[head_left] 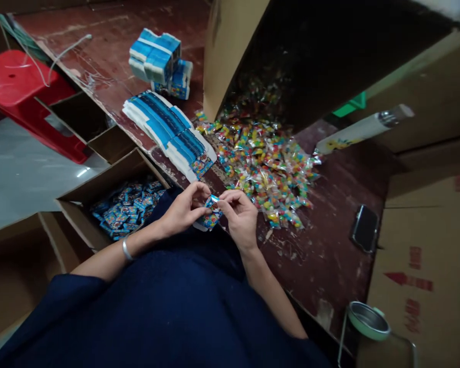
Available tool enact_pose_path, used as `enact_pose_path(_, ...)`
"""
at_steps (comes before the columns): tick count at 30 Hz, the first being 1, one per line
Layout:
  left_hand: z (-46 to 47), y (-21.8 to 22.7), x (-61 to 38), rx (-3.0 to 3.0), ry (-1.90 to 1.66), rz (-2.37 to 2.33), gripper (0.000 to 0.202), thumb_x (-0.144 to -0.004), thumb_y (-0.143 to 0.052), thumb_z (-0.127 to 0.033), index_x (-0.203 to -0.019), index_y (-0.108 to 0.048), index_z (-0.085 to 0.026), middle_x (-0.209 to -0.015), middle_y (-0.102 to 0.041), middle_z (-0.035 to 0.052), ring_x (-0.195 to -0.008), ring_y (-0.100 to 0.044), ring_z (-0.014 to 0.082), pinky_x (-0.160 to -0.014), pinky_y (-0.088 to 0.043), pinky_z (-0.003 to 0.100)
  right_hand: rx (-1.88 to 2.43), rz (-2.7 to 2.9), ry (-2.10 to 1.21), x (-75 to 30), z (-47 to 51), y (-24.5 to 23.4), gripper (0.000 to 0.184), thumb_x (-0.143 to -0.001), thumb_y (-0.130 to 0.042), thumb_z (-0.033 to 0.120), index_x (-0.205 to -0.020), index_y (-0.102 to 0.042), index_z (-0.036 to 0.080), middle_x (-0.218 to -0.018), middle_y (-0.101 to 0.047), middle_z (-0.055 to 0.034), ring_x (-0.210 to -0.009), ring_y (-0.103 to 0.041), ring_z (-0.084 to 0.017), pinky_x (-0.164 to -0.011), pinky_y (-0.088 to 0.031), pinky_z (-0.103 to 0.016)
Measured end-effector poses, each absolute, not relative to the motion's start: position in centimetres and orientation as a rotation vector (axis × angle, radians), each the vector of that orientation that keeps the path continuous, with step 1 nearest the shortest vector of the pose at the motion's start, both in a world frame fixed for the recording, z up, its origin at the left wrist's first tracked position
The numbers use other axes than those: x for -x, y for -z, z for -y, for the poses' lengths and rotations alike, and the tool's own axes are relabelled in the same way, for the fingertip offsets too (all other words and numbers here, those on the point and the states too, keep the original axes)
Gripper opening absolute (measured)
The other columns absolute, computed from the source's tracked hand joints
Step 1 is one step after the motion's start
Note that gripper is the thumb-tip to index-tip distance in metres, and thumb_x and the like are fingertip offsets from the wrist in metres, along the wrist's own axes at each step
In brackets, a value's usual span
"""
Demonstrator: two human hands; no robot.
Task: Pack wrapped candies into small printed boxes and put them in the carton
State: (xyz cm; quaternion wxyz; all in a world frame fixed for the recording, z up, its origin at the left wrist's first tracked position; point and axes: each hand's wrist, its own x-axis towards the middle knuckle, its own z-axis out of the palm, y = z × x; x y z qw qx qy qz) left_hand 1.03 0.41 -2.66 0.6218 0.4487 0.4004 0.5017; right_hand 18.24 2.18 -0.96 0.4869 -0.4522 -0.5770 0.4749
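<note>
Both my hands meet over the near edge of the dark red table [329, 255], pinching one small blue printed box [210, 212] between them. My left hand [184, 209] grips its left side with curled fingers. My right hand [239, 214] holds its right end between thumb and fingertips. Just beyond lies a heap of small clear candy packets [264, 163], spilling from a tipped cardboard carton [230, 51]. A fanned row of flat blue-and-white box blanks [168, 130] lies to the left of the heap.
An open carton of filled blue boxes [126, 207] sits low at my left. Bundled blue packs [159, 61] stand at the back. A black phone [365, 228], a white bottle [362, 130], a green-rimmed cup [368, 319], a red stool [26, 97] and side cartons [425, 255] surround the table.
</note>
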Motion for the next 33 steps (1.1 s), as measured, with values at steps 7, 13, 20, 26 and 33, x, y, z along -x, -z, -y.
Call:
enact_pose_path(7,-0.1,2.3,-0.5,-1.178,-1.071,-0.921,0.043,-0.081,-0.077,-0.017,-0.120,-0.059,-0.020,-0.104,-0.066,0.0046,-0.090,-0.068,0.0162,-0.081,-0.061,0.029,1.225,1.366,-1.357,-19.8,-3.2,0.1,0.028,-0.079,-0.085,0.044,-0.075,-0.069,0.021,-0.076,-0.070,-0.0007,-0.070,-0.063,-0.016,-0.067,-0.053,-0.029)
enact_pose_path(13,0.5,2.0,-1.1,-1.142,-1.016,-0.921,0.043,-0.084,-0.074,-0.017,-0.127,-0.068,-0.019,-0.107,-0.072,0.0063,-0.092,-0.070,0.0173,-0.082,-0.061,0.028,1.133,1.563,-1.085,-20.0,-2.0,0.3,0.022,-0.092,-0.072,0.035,-0.074,-0.068,0.022,-0.087,-0.072,-0.0036,-0.082,-0.067,-0.018,-0.077,-0.053,-0.032)
enact_pose_path(20,0.9,2.9,-1.3,-1.091,-0.886,-0.913,0.046,-0.081,-0.078,-0.021,-0.126,-0.072,-0.017,-0.112,-0.077,0.0076,-0.091,-0.072,0.0182,-0.083,-0.060,0.028,1.247,1.422,-1.315,-21.0,-1.6,1.9,0.027,-0.084,-0.080,0.044,-0.074,-0.068,0.022,-0.086,-0.075,-0.0038,-0.077,-0.069,-0.018,-0.071,-0.055,-0.031)
enact_pose_path(26,0.7,3.5,-1.1,-0.971,-0.871,-0.890,0.046,-0.077,-0.084,-0.025,-0.120,-0.073,-0.016,-0.107,-0.078,0.0086,-0.098,-0.073,0.0217,-0.089,-0.060,0.031,1.224,1.508,-1.202,-21.3,-0.6,2.0,0.035,-0.094,-0.070,0.050,-0.073,-0.073,0.022,-0.088,-0.078,-0.0054,-0.080,-0.071,-0.020,-0.078,-0.058,-0.034)
enact_pose_path(33,-0.1,3.6,0.3,-1.019,-0.722,-0.937,0.043,-0.070,-0.089,-0.031,-0.095,-0.058,-0.017,-0.089,-0.066,-0.0001,-0.080,-0.066,0.0145,-0.076,-0.057,0.027,1.479,1.922,-0.610,-22.5,-3.5,1.6,0.022,-0.101,-0.060,0.031,-0.115,-0.074,0.021,-0.115,-0.076,-0.0107,-0.094,-0.073,-0.024,-0.088,-0.060,-0.039)
